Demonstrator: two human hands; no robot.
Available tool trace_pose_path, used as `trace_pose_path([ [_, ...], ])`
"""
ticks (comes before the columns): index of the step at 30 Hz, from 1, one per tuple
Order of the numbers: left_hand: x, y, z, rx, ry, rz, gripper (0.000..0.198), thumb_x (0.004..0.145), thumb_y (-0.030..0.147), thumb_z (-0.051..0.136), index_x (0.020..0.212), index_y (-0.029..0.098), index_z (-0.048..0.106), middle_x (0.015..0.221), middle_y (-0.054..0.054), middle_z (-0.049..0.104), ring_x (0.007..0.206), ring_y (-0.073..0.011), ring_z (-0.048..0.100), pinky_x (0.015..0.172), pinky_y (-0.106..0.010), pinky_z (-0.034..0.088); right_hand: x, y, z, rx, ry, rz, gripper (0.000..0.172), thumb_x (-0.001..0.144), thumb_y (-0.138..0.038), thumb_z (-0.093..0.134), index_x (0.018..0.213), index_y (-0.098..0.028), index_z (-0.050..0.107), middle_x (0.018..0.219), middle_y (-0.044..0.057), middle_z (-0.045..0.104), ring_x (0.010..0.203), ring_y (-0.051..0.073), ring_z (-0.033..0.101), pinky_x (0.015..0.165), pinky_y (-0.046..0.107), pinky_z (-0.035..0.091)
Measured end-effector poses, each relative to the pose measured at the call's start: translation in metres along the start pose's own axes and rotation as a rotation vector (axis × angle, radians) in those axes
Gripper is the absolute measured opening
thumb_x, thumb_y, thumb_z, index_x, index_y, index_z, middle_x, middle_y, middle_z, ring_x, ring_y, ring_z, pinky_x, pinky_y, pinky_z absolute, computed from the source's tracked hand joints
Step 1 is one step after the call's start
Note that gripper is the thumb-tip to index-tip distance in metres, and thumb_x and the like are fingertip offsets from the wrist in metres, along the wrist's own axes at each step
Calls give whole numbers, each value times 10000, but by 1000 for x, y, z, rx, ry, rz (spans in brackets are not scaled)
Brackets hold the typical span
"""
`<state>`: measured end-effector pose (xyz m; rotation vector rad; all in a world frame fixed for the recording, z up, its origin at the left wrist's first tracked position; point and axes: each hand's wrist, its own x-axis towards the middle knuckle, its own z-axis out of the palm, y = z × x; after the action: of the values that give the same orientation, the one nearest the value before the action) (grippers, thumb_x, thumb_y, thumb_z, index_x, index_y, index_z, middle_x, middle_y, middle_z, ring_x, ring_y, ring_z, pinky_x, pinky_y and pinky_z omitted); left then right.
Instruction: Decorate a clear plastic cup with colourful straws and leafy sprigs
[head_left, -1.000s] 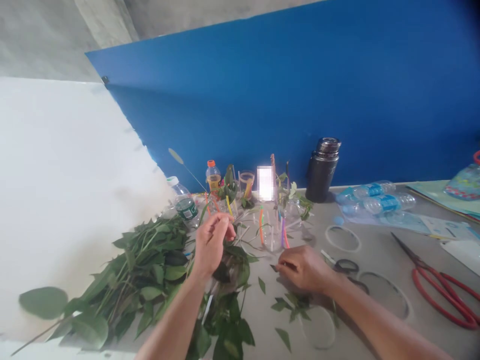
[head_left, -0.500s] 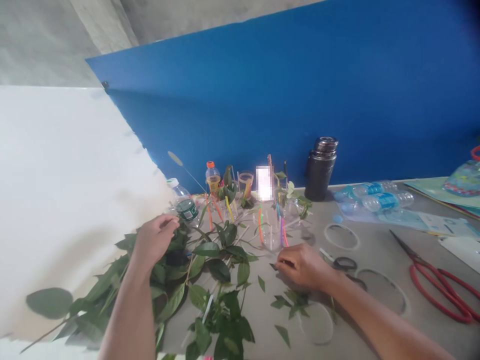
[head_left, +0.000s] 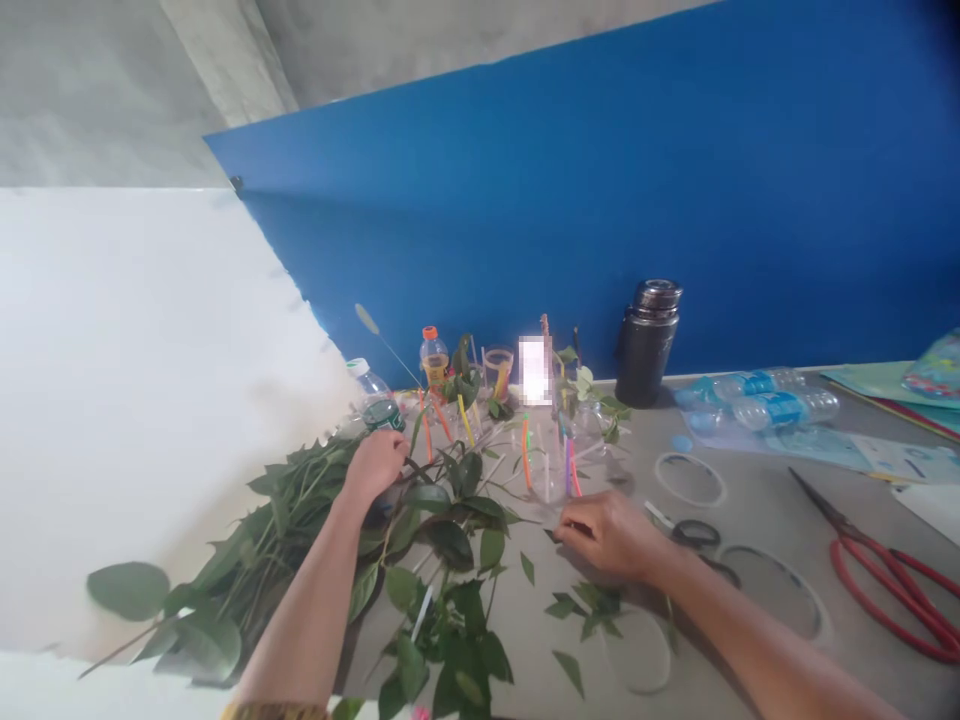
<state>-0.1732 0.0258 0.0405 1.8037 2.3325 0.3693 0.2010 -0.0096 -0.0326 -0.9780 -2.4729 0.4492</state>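
Note:
My left hand [head_left: 379, 468] is closed above the leafy branches, just below the green-labelled bottle [head_left: 381, 412]. Whatever its fingers pinch, if anything, is too small to make out. On the grey table my right hand [head_left: 609, 535] rests with curled fingers; a small dark green leaf [head_left: 551, 537] sticks out at the fingertips. Right behind it stands a clear cup [head_left: 547, 482] with coloured straws around its side. Cut leaves [head_left: 592, 605] lie below the right hand. Larger green sprigs [head_left: 469, 640] spread between my two arms.
Black-handled scissors [head_left: 696, 533] lie beside my right wrist, red-handled shears [head_left: 885, 580] farther right. Clear plastic rings [head_left: 690, 480] are nearby. A dark thermos [head_left: 649, 345], an orange-capped bottle [head_left: 433, 360] and plastic bottles [head_left: 784, 408] stand or lie toward the blue panel [head_left: 562, 200].
My left hand has moved right and slightly down, from over the left branches to just below the green-labelled bottle. My right hand stays in place. The view has shifted a little.

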Motion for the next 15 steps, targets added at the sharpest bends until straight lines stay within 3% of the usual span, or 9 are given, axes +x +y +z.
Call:
trace_pose_path([
  [2, -1, -4, 0, 29, -38, 3, 298, 912, 278, 467, 732, 210, 695, 694, -56, 731, 641, -205, 711, 668, -279, 478, 0, 0, 0, 6, -1, 2, 316, 973, -309, 552, 738, -192, 729, 677, 36, 709, 606, 133, 594, 598, 259, 317],
  [5, 0, -3, 5, 94, -70, 20, 254, 882, 267, 504, 738, 217, 707, 769, -70, 753, 803, -232, 735, 723, -279, 482, 0, -2, 1, 8, -29, -2, 316, 977, -320, 546, 770, -190, 745, 708, 46, 729, 638, 143, 618, 616, 260, 332],
  [8, 8, 9, 18, 139, -57, 19, 185, 848, 252, 560, 880, 202, 735, 922, -117, 778, 969, -263, 730, 800, -291, 493, 0, -1, 1, 5, -47, 16, 311, 976, -323, 548, 779, -193, 750, 724, 46, 739, 654, 148, 631, 616, 260, 331],
  [15, 28, 38, 33, 202, -55, 14, 314, 883, 244, 549, 1136, 117, 684, 1096, -264, 746, 1069, -351, 722, 838, -375, 522, 1, 4, 4, -19, -32, 12, 329, 979, -331, 553, 740, -194, 733, 692, 37, 720, 626, 144, 610, 604, 267, 323],
])
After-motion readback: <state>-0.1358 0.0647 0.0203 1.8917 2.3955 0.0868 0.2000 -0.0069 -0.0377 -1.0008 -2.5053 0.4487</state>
